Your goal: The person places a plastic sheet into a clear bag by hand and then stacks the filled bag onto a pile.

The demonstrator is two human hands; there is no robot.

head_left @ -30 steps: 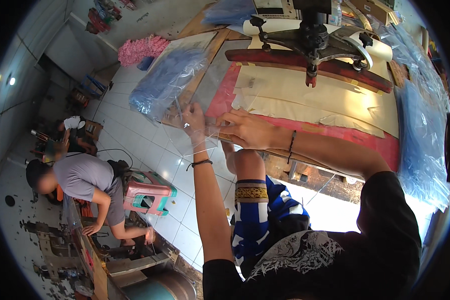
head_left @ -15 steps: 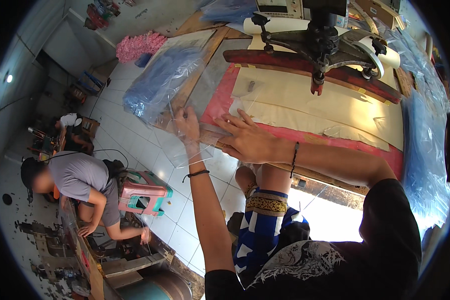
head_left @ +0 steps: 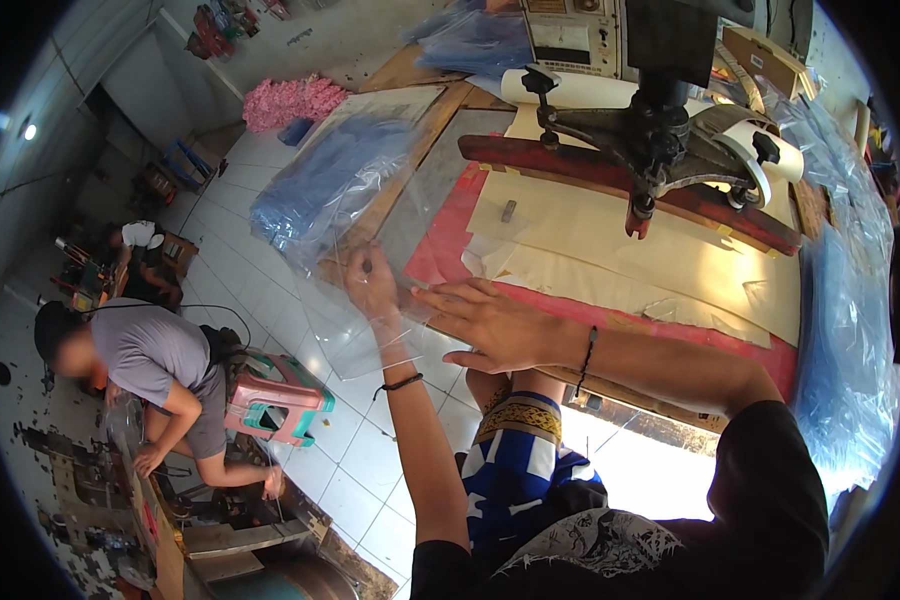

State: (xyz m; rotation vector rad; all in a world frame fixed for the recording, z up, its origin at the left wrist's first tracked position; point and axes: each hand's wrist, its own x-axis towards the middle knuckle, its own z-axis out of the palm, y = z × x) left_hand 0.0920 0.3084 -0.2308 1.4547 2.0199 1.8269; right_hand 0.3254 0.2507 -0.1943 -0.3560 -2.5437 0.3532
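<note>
My left hand point(head_left: 372, 285) is closed at the table's left front corner, with a clear plastic sheet point(head_left: 345, 350) draped over and around it. A small dark oval shows at its fingers; I cannot make out what it is. Beside it, my right hand point(head_left: 505, 325) lies palm down with its fingers stretched out at the front edge of the table, close to the sheet. Beyond the hands is a cream sheet point(head_left: 610, 245) on a red base point(head_left: 440, 245). Above that hangs a dark press head point(head_left: 660, 130) with a long red bar point(head_left: 570, 168).
Bluish plastic sheets point(head_left: 335, 165) lie stacked at the left of the table, with more plastic point(head_left: 850, 350) at the right. A control box point(head_left: 575, 40) stands behind. A pink and green stool point(head_left: 280, 400) and a bent-over person point(head_left: 160, 345) are on the left.
Both hands have come a little toward me. My right hand has drawn back off the red base, its fingers lying flatter. The whole view has shifted slightly.
</note>
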